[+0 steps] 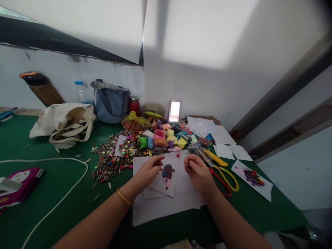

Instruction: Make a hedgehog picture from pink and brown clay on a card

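Observation:
A clay hedgehog [168,173] with a pink face and a brown and blue body lies on a small white card [169,190]. The card rests on larger white paper sheets [153,211]. My left hand [151,169] is at the left edge of the card, thumb and fingers apart, with nothing seen in it. To the right of the card, my right hand [198,171] has its fingertips pinched together; whatever they hold, if anything, is too small to make out. A small red clay piece [177,155] sits on the paper between the hands.
Sunflower seeds [109,166] mixed with coloured balls lie at left, behind them a cloth bag [64,121]. Packets of coloured clay [160,138] fill the back middle. Scissors [228,176], a yellow cutter [215,157] and a seed-decorated hedgehog card [251,178] are at right. A white cable [64,193] crosses the left.

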The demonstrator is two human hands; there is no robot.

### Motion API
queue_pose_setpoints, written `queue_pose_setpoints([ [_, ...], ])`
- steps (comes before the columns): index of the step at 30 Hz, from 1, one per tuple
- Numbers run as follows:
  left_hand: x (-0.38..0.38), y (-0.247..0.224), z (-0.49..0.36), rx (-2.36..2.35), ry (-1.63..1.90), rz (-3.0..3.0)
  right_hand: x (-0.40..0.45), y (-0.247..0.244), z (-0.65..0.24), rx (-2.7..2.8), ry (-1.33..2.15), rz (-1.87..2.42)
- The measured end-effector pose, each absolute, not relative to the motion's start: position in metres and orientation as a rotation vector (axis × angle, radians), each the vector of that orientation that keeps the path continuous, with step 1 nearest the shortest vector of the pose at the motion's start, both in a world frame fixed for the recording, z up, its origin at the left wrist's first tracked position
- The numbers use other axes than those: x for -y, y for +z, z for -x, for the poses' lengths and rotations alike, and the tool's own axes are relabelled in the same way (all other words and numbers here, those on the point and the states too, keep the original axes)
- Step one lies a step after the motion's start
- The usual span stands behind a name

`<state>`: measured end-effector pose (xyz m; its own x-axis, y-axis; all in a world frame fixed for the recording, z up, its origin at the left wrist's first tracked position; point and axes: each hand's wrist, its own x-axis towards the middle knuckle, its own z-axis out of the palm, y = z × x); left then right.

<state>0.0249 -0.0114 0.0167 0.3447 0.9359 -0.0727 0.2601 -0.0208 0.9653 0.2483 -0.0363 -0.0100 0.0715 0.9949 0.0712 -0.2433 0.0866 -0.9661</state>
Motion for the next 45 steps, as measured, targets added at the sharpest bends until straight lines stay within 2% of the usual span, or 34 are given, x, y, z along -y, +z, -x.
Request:
queue_pose_setpoints([
  [5, 0.020, 0.024, -0.032, -0.858, 0.800, -0.905, 0.043, -0.010, -0.232, 1.233, 1.101, 1.063],
  [13, 0.027, 0.018, -0.039, -0.823, 0.778, -0.905, 0.056, 0.004, -0.221, 1.703, 0.804, 1.082],
  [25, 0.025, 0.006, -0.037, -0.940, 0.791, -1.378, 0.054, 0.001, -0.225, 1.813, 0.446, 1.211],
  [29, 0.013, 0.004, -0.023, -1.208, 0.839, -1.834, 0.047, -0.004, -0.236, 1.909, 0.489, 1.358],
  [33, 0.007, 0.002, -0.017, -1.311, 0.677, -2.079, 0.046, -0.011, -0.236, 2.043, 0.519, 1.432],
  [45, 0.007, 0.001, -0.020, -1.311, 0.555, -2.198, 0.046, -0.013, -0.232, 2.132, 0.472, 1.447],
])
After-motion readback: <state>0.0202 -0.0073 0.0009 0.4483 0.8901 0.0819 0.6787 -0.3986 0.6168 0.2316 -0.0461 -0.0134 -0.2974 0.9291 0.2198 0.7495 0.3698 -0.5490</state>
